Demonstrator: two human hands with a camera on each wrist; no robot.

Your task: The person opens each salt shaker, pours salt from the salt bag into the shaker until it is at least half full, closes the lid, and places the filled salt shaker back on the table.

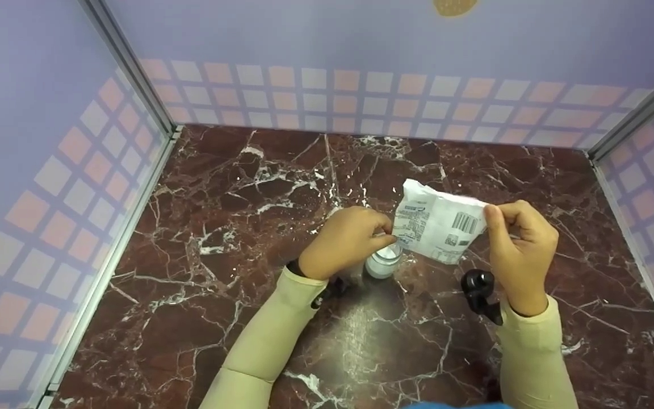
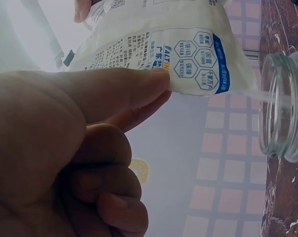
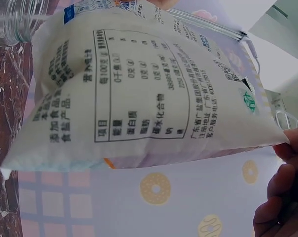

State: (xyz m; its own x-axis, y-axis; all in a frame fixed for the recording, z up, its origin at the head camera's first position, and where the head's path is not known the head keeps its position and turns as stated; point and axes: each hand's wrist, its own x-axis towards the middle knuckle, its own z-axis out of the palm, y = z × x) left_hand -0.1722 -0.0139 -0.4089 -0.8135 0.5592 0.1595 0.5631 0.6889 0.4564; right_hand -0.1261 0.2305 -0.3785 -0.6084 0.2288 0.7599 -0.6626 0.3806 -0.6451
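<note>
A white printed salt bag [image 1: 437, 224] hangs tilted between both hands, its lower left part over a small glass jar [image 1: 382, 268]. My left hand [image 1: 341, 241] pinches the bag's edge between thumb and index finger, right above the jar; the other fingers are curled in. With thumb and fingers, my right hand [image 1: 525, 255] grips the upper right corner. In the left wrist view, a thin white stream runs from the bag [image 2: 188, 29] into the mouth of the jar [image 2: 273, 108]. White salt shows inside the jar. Printed text and a table cover the bag [image 3: 139, 89] in the right wrist view.
White grains lie scattered over the dark red marbled tabletop [image 1: 281, 227], mostly behind and left of the jar. Purple panels [image 1: 332, 34] with pink and white checks wall the table at the back and sides. A black wrist camera [image 1: 477, 284] sits beside the right forearm.
</note>
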